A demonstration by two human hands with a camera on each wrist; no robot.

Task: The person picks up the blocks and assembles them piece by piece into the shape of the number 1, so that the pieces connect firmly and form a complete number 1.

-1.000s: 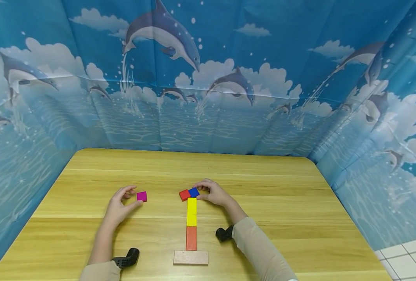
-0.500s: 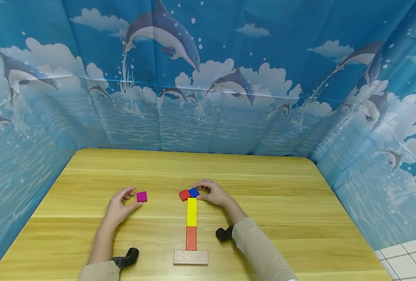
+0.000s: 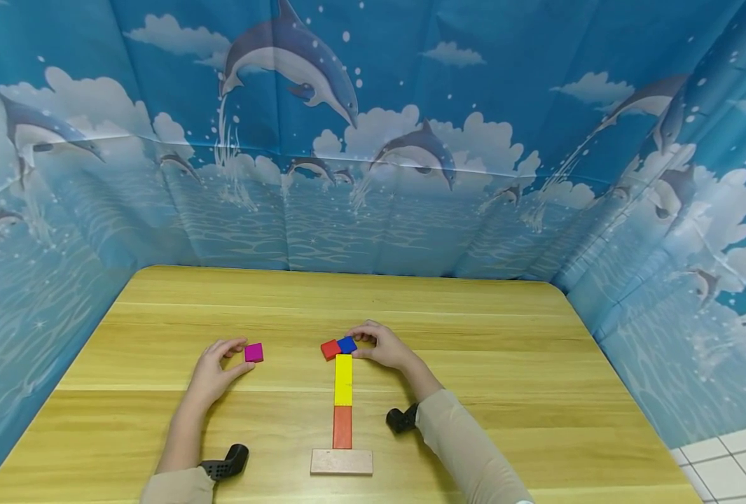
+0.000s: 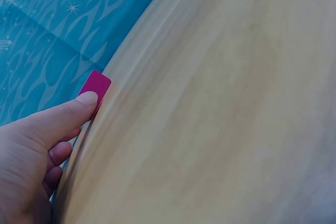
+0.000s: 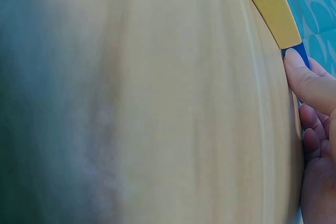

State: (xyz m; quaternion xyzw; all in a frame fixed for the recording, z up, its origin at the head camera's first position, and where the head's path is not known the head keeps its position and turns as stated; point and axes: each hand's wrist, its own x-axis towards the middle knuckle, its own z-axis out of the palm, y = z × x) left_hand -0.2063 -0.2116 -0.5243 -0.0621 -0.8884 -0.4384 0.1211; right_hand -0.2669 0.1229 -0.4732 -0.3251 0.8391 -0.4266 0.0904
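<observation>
At the left of the head view, my left hand has its thumb and index finger at a small magenta block. The left wrist view shows the thumb pressed on the magenta block. My right hand pinches a small blue block between thumb and index finger. A small red block lies against the blue one on its left. Just below them begins a long yellow block, followed by an orange-red block and a plain wooden block laid crosswise.
The blocks lie on a wood-grain table. A blue dolphin-print curtain hangs around its far and side edges. Black wrist-worn devices show at the left wrist and the right wrist.
My left index finger has moved slightly toward the magenta block and now meets its far left corner. The right hand and the other blocks have stayed put.
</observation>
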